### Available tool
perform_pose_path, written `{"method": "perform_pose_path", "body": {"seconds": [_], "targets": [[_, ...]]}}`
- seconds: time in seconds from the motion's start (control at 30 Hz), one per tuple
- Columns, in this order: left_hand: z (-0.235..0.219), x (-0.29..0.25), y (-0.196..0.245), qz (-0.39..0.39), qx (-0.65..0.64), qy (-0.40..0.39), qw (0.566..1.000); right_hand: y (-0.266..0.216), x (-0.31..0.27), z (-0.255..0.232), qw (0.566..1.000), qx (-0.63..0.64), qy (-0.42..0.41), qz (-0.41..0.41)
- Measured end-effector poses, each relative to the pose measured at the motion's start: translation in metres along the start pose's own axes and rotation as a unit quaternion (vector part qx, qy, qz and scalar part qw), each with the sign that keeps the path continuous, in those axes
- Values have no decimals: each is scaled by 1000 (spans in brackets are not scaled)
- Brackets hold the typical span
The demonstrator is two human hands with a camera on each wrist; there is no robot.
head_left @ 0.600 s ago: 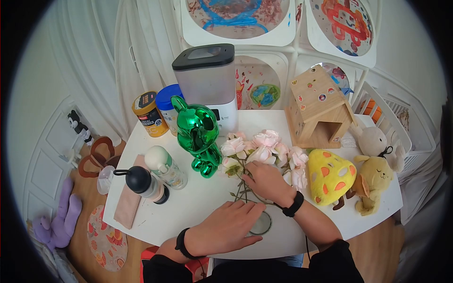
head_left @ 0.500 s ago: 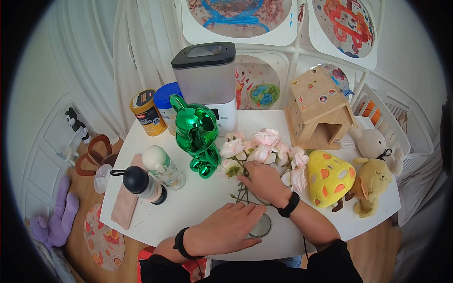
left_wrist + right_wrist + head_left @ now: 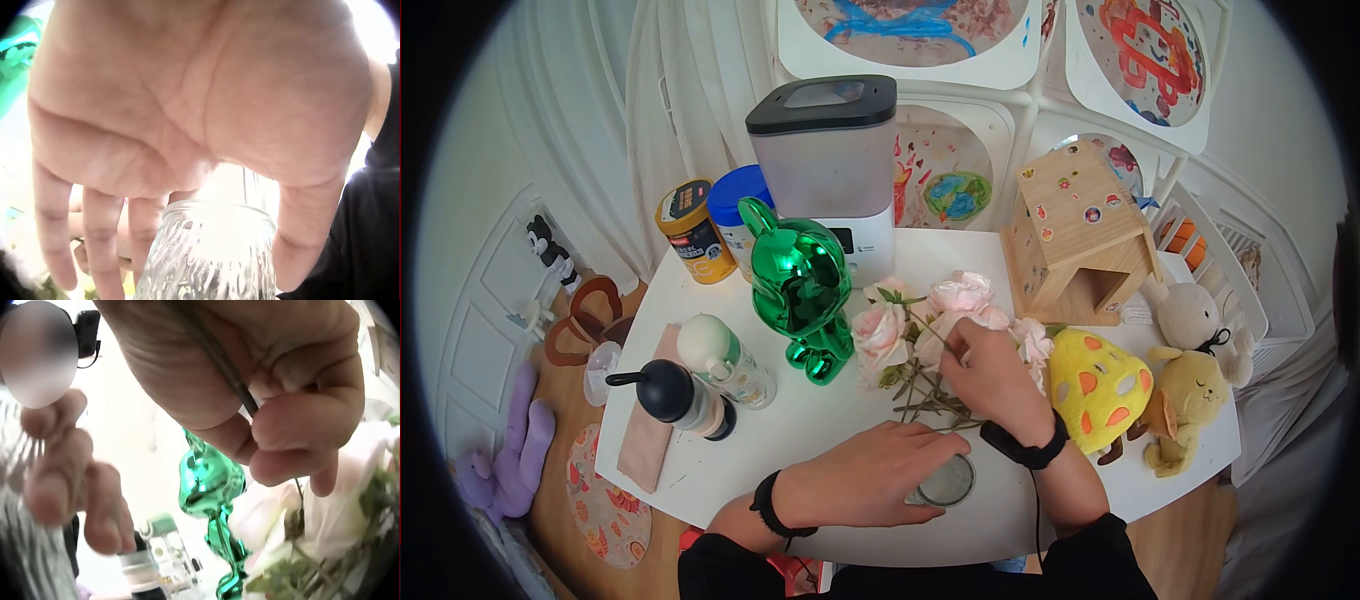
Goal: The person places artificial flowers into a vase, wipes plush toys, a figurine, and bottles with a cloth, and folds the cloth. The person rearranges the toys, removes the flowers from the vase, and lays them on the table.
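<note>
A clear glass vase [image 3: 948, 482] stands near the table's front edge. My left hand [image 3: 865, 475] holds it, thumb on one side and fingers on the other; in the left wrist view the ribbed vase [image 3: 209, 256] sits below the palm [image 3: 187, 112]. My right hand [image 3: 1000, 385] is above the pale pink roses [image 3: 880, 335], whose stems [image 3: 935, 400] lie crossed toward me. In the right wrist view, thumb and fingers of this hand [image 3: 281, 394] pinch a dark stem [image 3: 215, 356], with blossoms [image 3: 337, 512] below.
A shiny green figure [image 3: 802, 280] stands left of the roses, with two bottles [image 3: 730, 365] beyond it. A dispenser [image 3: 825, 160] and cans [image 3: 695, 235] are behind. To the right are a wooden house [image 3: 1080, 230], a yellow plush [image 3: 1100, 390] and other plush toys [image 3: 1190, 400].
My right hand has shifted slightly right and lifted, its fingers now pinching a stem. The left rose has moved a little left. My left hand stays at the vase; the head view has shifted.
</note>
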State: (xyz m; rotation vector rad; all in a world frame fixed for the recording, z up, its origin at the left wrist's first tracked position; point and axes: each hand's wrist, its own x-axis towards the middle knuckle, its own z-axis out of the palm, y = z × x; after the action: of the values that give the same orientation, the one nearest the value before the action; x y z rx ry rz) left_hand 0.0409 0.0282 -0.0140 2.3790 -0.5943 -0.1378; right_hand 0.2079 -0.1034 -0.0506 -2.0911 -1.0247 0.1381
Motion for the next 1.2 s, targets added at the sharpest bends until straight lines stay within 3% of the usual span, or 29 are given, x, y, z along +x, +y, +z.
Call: {"method": "perform_pose_path", "body": {"seconds": [0.13, 0.27, 0.33, 0.4, 0.43, 0.47, 0.5, 0.6, 0.63, 0.7, 0.87, 0.93, 0.97, 1.13, 1.2], "targets": [[-4, 5, -2, -9, -11, -28, 1000, -9, -6, -40, 996, 30, 75, 30], [-12, 7, 0, 33, -35, 19, 999, -17, -13, -64, 974, 179, 136, 39], [-18, 6, 1, 31, -50, 31, 998, -30, -21, -71, 875, 450, 175, -22], [-19, 6, 0, 5, -102, 144, 984, -32, -32, -74, 868, 471, 145, -55], [-15, 5, 1, 3, -106, 138, 985, -36, -36, -70, 879, 450, 127, -97], [-11, 5, 3, -4, -139, 192, 971, -40, -38, -64, 886, 427, 110, -141], [-6, 5, 5, -10, -170, 245, 955, -40, -41, -51, 849, 506, 60, -139], [2, 4, 10, -29, -256, 392, 883, -59, -52, -49, 864, 476, 36, -161], [-6, 7, 17, -25, -249, 373, 893, -66, -55, -50, 871, 459, 18, -174], [-3, 11, 28, -14, -271, 426, 863, -67, -54, -49, 893, 413, -35, -174], [-4, 0, 20, 15, -244, 406, 880, -65, -56, -41, 897, 404, -81, -162], [-8, -4, 8, 105, -198, 371, 901, -68, -56, -48, 940, 269, -122, -171], [-6, 0, 15, 82, -201, 399, 891, -60, -55, -42, 943, 241, -107, -204], [-4, 1, 17, 97, -214, 408, 882, -42, -43, -65, 960, 220, -37, -171], [-5, -3, 14, 86, -252, 343, 901, -36, -34, -74, 975, 207, 18, -73]]}}
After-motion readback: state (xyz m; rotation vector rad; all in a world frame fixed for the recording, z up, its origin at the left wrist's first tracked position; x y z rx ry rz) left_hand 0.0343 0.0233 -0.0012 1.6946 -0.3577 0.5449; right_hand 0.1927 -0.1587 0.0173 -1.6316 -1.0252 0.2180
